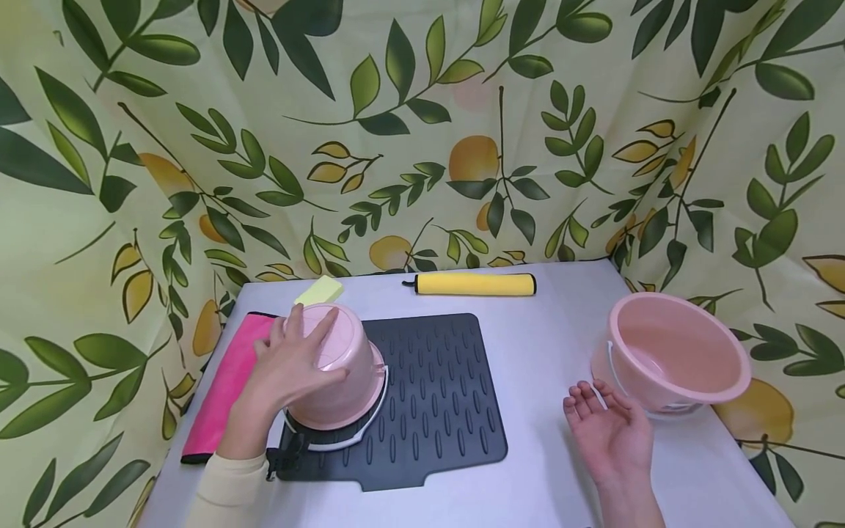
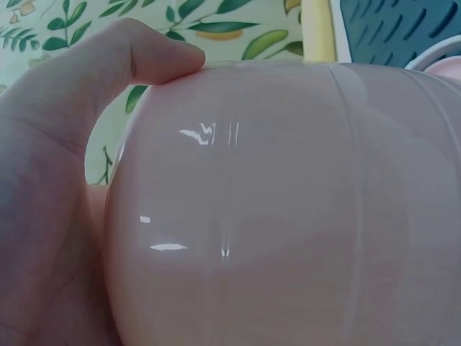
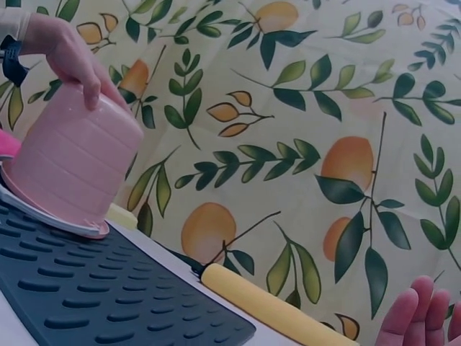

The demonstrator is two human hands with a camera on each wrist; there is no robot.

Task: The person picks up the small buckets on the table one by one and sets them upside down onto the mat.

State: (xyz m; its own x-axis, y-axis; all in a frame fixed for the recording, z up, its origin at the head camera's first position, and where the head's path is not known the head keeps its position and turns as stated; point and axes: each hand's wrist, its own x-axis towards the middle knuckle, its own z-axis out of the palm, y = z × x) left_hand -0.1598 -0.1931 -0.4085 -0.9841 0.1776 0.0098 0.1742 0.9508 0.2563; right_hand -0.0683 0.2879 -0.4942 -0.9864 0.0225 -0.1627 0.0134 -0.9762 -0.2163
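Observation:
A small pink bucket [image 1: 346, 389] is upside down at the left part of a dark ridged drying mat [image 1: 436, 381], its white handle lying around the rim. My left hand [image 1: 290, 363] grips it from above, fingers and thumb spread round its base. In the left wrist view the thumb presses on the glossy bucket wall [image 2: 288, 187]. Over at the right, my right hand [image 1: 614, 433] is held palm up with relaxed fingers and nothing in it. Just beyond that hand stands a second, upright pink bucket [image 1: 667, 348] with its opening showing.
To the left, a bright pink cloth [image 1: 224, 389] with black edging lies beside the mat. Behind the inverted bucket is a pale yellow sponge [image 1: 321, 290]. A rolled yellow item [image 1: 475, 284] with black trim lies along the back edge of the white table [image 1: 541, 337], before a leaf-patterned curtain.

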